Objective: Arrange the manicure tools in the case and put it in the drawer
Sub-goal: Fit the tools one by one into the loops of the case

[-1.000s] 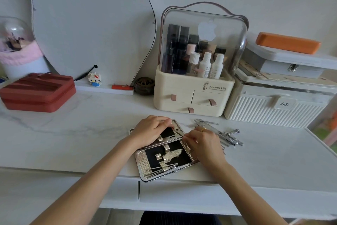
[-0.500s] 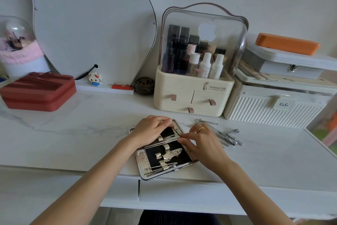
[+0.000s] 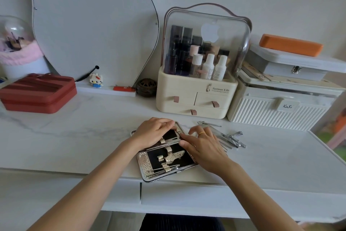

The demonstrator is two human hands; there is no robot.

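I see the manicure case lying open on the white marble-veined worktop, close to its front edge. It is a flat hinged rectangle, its frame a shiny quilted metal, its lining black with silvery straps. Its long axis runs from near-left to far-right, skewed to the worktop edge.

My left hand lies over the far half of the case, fingers curled down onto the far rim. I cannot tell whether they truly clasp it or only press. My right hand comes in from the right, with a gold ring on one finger. Its thumb and forefinger meet at a thin, flat steel tool lying across the case under a strap, roughly along the hinge line. The remaining fingers are spread loosely over the case's right edge.

In the near half, a bunch of slim steel implements sits under a strap, fanned toward the near corner.

Just right of my right hand, loose tools lie in a glinting heap of chrome on the worktop, handles pointing far-left. One thin piece lies apart, beyond them.
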